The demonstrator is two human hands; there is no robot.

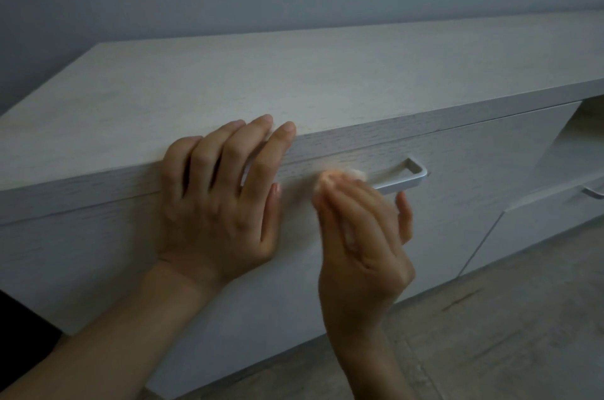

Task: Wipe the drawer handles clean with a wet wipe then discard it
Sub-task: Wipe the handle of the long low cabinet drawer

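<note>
A silver bar handle (410,175) runs across the front of a pale wood drawer (474,177). My right hand (361,239) holds a bunched white wet wipe (354,174) against the handle's left part, blurred by motion. My left hand (225,200) lies flat on the drawer front, fingers straight and reaching over the cabinet's top edge. The handle's left end is hidden behind my hands.
The low cabinet's top (294,79) stands against a grey wall. To the right is an open shelf niche (575,141) and a lower drawer with another silver handle (593,192). Grey floor (490,334) spreads below right.
</note>
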